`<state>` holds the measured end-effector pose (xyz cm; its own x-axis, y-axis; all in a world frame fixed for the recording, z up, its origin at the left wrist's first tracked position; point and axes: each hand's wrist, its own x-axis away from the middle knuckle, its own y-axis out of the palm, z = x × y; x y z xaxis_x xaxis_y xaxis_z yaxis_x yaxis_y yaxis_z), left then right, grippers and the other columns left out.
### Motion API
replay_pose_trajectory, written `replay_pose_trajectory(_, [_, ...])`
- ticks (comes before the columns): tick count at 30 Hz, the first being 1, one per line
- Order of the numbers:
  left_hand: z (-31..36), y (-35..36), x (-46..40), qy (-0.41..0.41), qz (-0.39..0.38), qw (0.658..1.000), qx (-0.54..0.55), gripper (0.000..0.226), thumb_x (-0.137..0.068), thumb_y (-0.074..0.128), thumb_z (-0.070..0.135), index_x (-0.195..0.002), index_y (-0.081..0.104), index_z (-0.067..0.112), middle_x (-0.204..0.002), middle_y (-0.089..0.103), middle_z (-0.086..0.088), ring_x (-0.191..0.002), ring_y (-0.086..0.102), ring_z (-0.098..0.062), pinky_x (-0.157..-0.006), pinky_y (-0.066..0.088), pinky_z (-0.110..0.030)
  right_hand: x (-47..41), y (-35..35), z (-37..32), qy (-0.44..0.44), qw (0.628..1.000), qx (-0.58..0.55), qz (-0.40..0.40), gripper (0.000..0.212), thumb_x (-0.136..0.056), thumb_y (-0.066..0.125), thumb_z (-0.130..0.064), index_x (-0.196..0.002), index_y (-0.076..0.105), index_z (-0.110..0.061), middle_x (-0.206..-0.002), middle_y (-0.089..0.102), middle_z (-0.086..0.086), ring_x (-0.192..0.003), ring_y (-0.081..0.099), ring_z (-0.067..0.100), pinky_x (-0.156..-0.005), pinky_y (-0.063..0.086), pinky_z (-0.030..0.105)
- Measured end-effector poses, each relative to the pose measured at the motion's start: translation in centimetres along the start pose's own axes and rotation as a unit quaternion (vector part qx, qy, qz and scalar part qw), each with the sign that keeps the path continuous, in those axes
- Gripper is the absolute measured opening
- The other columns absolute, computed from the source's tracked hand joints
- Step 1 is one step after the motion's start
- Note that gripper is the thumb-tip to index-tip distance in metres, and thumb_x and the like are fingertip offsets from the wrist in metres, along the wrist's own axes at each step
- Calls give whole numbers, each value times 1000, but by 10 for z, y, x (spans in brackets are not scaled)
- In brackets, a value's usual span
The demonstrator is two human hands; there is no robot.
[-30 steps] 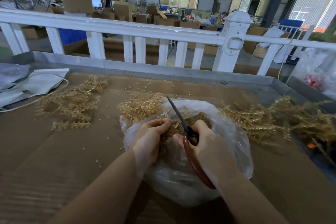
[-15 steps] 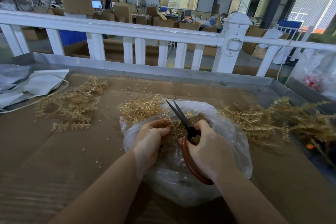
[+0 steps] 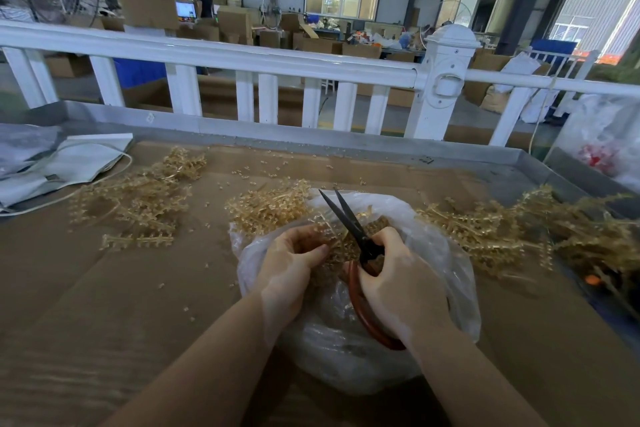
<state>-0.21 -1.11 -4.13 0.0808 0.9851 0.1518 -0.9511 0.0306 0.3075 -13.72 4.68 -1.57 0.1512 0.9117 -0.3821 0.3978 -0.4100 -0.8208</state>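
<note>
A second earlier your scissors (image 3: pixel 349 222) had been shut, the two blades lying as one dark line. By this moment you had let them part again, and they stood a little open with their tips pointing up and away from you over the mouth of the plastic bag (image 3: pixel 450 263). Your right hand (image 3: pixel 398 288) kept its place, fingers curled tightly round the red handle (image 3: pixel 360 308) and closed on nothing else. Your left hand (image 3: pixel 291 267) had hardly moved. Its fingers and thumb were bent round a golden plastic sprig (image 3: pixel 323 230), which it held above the bag, just left of the blades and close to where they cross. I could not tell whether the sprig was already between the blades or only beside them. That shut-then-open change reads to me as one snip finished and the scissors readied for the next. The trimmed bits seemed to be landing in the bag, where a heap of golden pieces (image 3: pixel 377 224) showed. The work looked well short of done: a big tangle of sprigs (image 3: pixel 491 229) lay on the cardboard (image 3: pixel 104 288) to your right, another pile (image 3: pixel 266 204) sat just behind the bag, and a looser scatter (image 3: pixel 138 198) lay off to your left.
</note>
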Motion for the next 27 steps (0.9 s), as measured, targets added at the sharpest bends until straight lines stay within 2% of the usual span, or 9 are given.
replay_pose_trajectory(5, [8, 3, 5, 69, 12, 998, -2, 18, -82, 64, -7, -87, 63, 10, -84, 68, -7, -75, 66, -13, -63, 52, -21, 1, -6, -1, 2, 999, -45, 4, 23, -87, 65, -40, -102, 51, -29, -83, 57, -17, -79, 58, 3, -57, 38, 7])
replay_pose_trajectory(7, [15, 5, 6, 96, 9, 995, -7, 17, -84, 62, -6, -85, 62, 11, -78, 66, -4, -64, 64, -6, -57, 51, -17, 1, -12, -2, 4, 998, -67, 6, 22, -87, 65, -40, -101, 52, -30, -82, 56, -20, -78, 57, -1, -62, 39, 3])
replay_pose_trajectory(9, [22, 9, 7, 102, 3, 995, 1, 15, -86, 61, -4, -86, 61, 12, -77, 63, -4, -57, 61, -3, -52, 49, -16, 0, -18, -4, 11, 997, -79, 4, 25, -87, 65, -43, -105, 53, -31, -81, 53, -24, -75, 53, -6, -68, 33, -6])
replay_pose_trajectory(12, [31, 10, 8, 100, 5, 995, 18, 14, -89, 59, 1, -86, 61, 14, -80, 64, -4, -57, 63, -3, -49, 47, -14, 0, -25, -5, 18, 995, -101, -1, 30, -86, 64, -47, -109, 53, -31, -75, 46, -30, -68, 47, -22, -66, 24, -11])
replay_pose_trajectory(15, [36, 7, 7, 102, 0, 995, 9, 15, -92, 56, 4, -90, 62, 18, -78, 64, -1, -53, 61, 0, -48, 46, -13, 1, -29, -6, 12, 992, -122, -9, 29, -87, 64, -46, -109, 55, -29, -75, 44, -31, -73, 29, -42, -63, 22, -12])
replay_pose_trajectory(17, [40, 4, 7, 84, -24, 996, 9, 18, -90, 57, 2, -95, 63, 19, -76, 63, 1, -54, 61, 0, -51, 48, -14, 2, -29, -6, 13, 990, -137, -13, 26, -87, 65, -45, -105, 56, -29, -75, 46, -30, -75, 31, -41, -62, 24, -12])
replay_pose_trajectory(20, [46, 0, 6, 65, -43, 997, 13, 29, -77, 67, -8, -96, 61, 14, -78, 66, -4, -58, 66, -7, -53, 51, -17, 2, -31, -7, 26, 985, -165, -30, 23, -87, 65, -44, -102, 52, -32, -78, 48, -28, -80, 45, -31, -60, 29, -9])
replay_pose_trajectory(24, [52, -2, 5, 51, -25, 998, 18, 16, -74, 71, 1, -78, 61, 13, -73, 66, -3, -57, 65, -11, -58, 57, -27, 3, -31, -8, 23, 983, -180, -28, 21, -87, 65, -41, -97, 48, -34, -77, 45, -30, -72, 32, -41, -60, 26, -11])
replay_pose_trajectory(27, [51, -3, 5, 55, -19, 998, 5, 14, -84, 65, 3, -77, 60, 14, -65, 66, 1, -54, 63, -8, -52, 53, -23, 4, -32, -10, 18, 980, -196, -23, 18, -88, 66, -38, -96, 50, -34, -75, 46, -29, -71, 33, -41, -60, 26, -11])
